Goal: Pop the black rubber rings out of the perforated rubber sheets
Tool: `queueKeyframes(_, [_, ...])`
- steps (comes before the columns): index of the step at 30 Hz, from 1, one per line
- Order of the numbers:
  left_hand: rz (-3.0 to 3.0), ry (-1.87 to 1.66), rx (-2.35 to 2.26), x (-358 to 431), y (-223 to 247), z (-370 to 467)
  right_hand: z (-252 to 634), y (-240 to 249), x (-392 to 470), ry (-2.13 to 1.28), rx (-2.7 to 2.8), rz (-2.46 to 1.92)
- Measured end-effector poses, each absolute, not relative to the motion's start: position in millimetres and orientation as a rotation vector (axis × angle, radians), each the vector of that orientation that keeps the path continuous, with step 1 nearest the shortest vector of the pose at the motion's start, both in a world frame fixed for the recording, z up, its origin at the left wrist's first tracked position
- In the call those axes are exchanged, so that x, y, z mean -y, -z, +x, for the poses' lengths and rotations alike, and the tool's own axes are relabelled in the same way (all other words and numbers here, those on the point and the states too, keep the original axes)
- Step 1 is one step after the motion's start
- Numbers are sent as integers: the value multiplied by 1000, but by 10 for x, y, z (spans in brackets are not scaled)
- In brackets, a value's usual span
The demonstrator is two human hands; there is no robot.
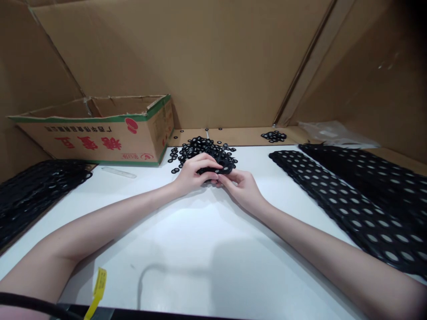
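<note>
Through the head camera I list: one left hand (195, 173), thumb and fingers closed on a dark perforated piece (227, 170); one right hand (245, 189), thumb and fingertips pinching the same piece at its near side, fingertips partly hidden. The piece sits between the two hands, just in front of a heap of small black rings (200, 146) on the white tabletop (180, 240); I cannot tell whether it touches the heap. Left of the heap, one open carton (100, 141), green-edged with red printing; before it, one pale translucent strip (119, 172), lying flat. Far left, one stack of glossy black sheets (33, 191). At right, two black sheets with rows of pale round spots, one nearer (333, 195), one farther (370, 166). Behind these, one clear plastic bag (336, 132) and one smaller ring cluster (274, 136). Near edge: one yellow tag (99, 286), one black cable (33, 302).
</note>
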State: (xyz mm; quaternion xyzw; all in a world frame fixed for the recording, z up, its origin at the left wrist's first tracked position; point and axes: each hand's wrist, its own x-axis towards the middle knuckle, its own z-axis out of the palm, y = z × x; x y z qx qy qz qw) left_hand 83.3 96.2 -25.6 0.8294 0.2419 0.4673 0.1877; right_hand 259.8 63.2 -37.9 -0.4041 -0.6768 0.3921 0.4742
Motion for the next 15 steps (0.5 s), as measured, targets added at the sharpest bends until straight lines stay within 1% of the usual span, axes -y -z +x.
queueKeyframes(5, [2252, -1246, -706, -944, 258, 833, 2596, 341, -590, -880, 1730, -1042])
queueKeyframes(9, [2187, -1208, -818, -898, 266, 894, 2588, 325, -588, -889, 1743, -1071])
queueKeyframes(15, [1828, -1456, -965, -1161, 213, 823, 2559, 300, -558, -930, 1729, -1046])
